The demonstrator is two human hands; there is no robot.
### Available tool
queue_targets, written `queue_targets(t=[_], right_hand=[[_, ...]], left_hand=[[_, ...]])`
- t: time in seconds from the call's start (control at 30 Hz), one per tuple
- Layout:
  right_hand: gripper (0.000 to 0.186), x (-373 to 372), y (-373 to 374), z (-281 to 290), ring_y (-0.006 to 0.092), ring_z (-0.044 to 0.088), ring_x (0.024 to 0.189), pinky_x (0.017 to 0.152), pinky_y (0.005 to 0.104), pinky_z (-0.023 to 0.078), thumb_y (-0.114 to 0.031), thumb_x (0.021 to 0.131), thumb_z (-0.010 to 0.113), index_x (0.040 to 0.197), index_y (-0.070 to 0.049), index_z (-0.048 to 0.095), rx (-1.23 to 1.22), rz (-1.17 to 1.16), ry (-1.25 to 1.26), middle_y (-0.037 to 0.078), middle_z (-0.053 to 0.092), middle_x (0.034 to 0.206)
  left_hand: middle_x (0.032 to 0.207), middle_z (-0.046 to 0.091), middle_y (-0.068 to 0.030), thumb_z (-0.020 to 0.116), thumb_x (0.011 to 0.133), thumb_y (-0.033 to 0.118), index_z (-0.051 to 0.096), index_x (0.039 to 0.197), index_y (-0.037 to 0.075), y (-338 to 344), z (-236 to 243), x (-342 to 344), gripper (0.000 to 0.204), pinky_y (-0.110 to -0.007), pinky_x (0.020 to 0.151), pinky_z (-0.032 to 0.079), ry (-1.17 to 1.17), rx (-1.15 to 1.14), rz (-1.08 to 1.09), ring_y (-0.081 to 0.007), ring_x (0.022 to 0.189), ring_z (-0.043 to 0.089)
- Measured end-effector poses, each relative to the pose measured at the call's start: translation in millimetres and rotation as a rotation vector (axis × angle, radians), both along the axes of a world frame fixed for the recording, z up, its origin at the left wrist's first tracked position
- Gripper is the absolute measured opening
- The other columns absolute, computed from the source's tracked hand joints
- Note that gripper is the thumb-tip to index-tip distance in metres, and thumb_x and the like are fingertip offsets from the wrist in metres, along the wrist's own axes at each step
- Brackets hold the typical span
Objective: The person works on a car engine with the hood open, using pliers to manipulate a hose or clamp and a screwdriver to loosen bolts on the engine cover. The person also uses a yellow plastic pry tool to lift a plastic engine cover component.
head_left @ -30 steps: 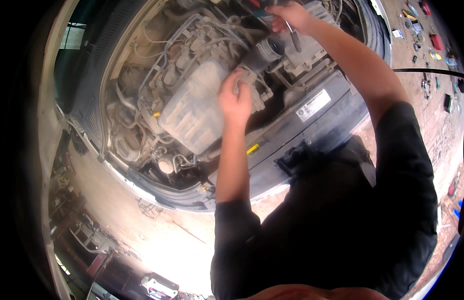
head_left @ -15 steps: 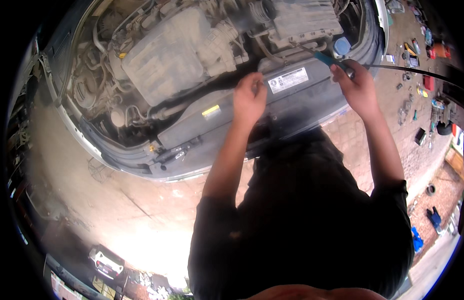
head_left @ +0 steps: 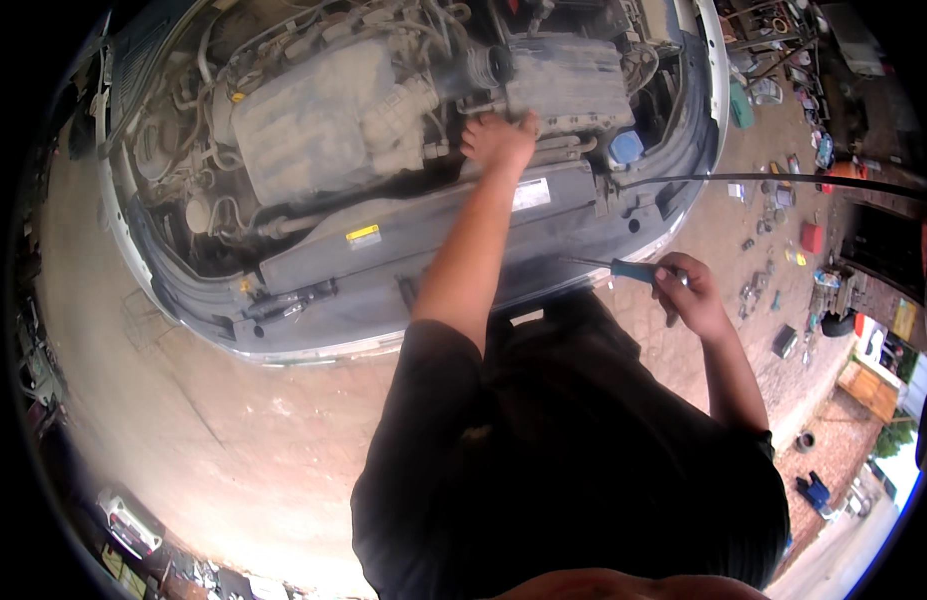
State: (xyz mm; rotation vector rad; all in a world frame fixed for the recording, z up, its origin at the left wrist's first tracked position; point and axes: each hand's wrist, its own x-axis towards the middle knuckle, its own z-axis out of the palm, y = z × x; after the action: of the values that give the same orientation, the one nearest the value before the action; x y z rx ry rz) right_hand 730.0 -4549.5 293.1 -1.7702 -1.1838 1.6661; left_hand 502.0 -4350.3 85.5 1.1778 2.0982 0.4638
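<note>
My left hand [head_left: 498,143] reaches into the engine bay, fingers spread, at the near left corner of the dusty air filter box [head_left: 568,85]. Its fingertips reach down among parts beside the box, and whether they touch anything is hard to tell. In my right hand [head_left: 691,292] is a screwdriver [head_left: 631,270] with a teal handle. Its thin shaft points left over the car's front edge. The dusty engine cover [head_left: 303,120] lies to the left of my left hand. A blue-capped reservoir [head_left: 625,148] stands right of it.
The raised bonnet's thin prop rod [head_left: 763,179] crosses at the right. A dark front panel [head_left: 383,255] with labels runs along the near side of the bay. Tools and loose parts, among them a red box [head_left: 811,238], lie on the paving at the right.
My left hand has moved forward to the filter box and its fingers have spread. My right hand has drawn the screwdriver back from the box, toward me. The view has shifted a little.
</note>
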Motion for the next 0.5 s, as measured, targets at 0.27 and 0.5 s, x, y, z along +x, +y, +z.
queue_targets(t=[0.27, 0.5], right_hand=[[0.032, 180, 21, -43, 0.0117, 0.053, 0.052, 0.048, 0.0221, 0.039, -0.032, 0.095, 0.069, 0.099, 0.000, 0.065, -0.247, 0.015, 0.373, 0.008, 0.063, 0.071], [0.029, 229, 48, -75, 0.0097, 0.051, 0.053, 0.051, 0.0223, 0.040, -0.031, 0.096, 0.066, 0.094, -0.002, 0.065, -0.425, 0.200, 0.347, 0.006, 0.063, 0.072]], left_hand=[[0.136, 0.058, -0.0167, 0.056, 0.089, 0.062, 0.065, 0.122, 0.000, 27, 3, -7, 0.071, -0.048, 0.111, 0.030, -0.181, -0.216, 0.369, -0.0360, 0.133, 0.045], [0.111, 0.073, -0.0086, 0.056, 0.090, 0.053, 0.071, 0.115, 0.003, 57, -108, -31, 0.058, -0.047, 0.109, 0.029, -0.402, -0.055, 0.610, -0.0282, 0.120, 0.059]])
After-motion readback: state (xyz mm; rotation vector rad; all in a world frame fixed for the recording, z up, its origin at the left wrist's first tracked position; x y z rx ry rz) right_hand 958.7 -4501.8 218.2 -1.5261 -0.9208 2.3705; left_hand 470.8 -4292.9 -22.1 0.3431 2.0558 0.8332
